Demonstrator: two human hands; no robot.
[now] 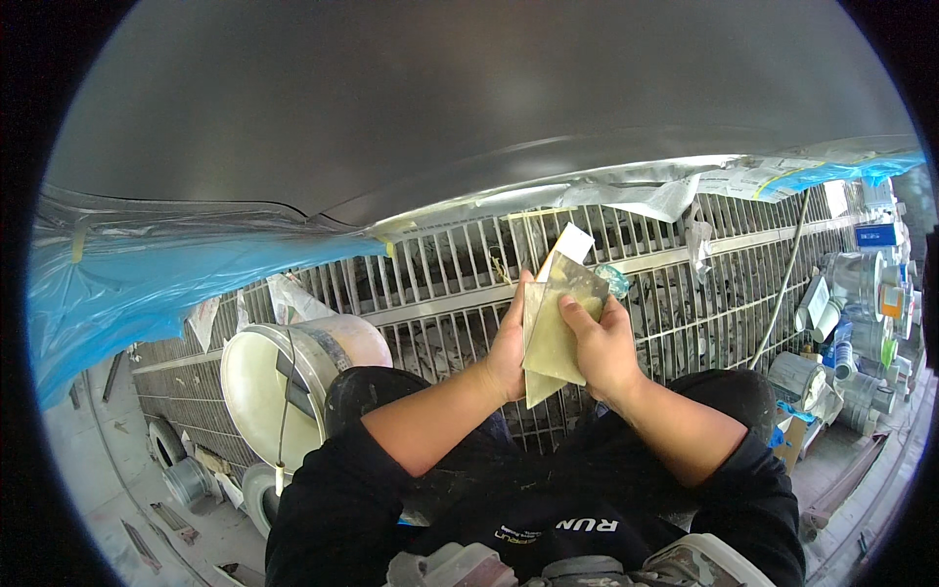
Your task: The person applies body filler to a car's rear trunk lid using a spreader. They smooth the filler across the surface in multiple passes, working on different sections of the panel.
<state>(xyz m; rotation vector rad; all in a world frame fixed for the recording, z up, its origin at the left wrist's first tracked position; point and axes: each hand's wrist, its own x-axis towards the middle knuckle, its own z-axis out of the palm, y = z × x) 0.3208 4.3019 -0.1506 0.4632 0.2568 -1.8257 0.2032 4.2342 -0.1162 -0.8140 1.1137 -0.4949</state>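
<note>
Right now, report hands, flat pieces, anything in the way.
Left fingers, right fingers: closed on flat yellowish pieces. Pieces overlapping, above metal grating. Nothing visibly blocking; white bucket off to left.

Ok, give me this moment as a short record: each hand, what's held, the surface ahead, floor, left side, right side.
Left hand: gripping the held pieces by their left side
Right hand: gripping from the right, thumb pressed on the front
Held: yellowish flat pieces, overlapping, with a white flat piece showing above
Surface ahead: smooth dark grey panel
Floor: metal grating below the hands
Left side: white bucket, blue plastic sheeting
Right side: metal cans among other containers
</note>
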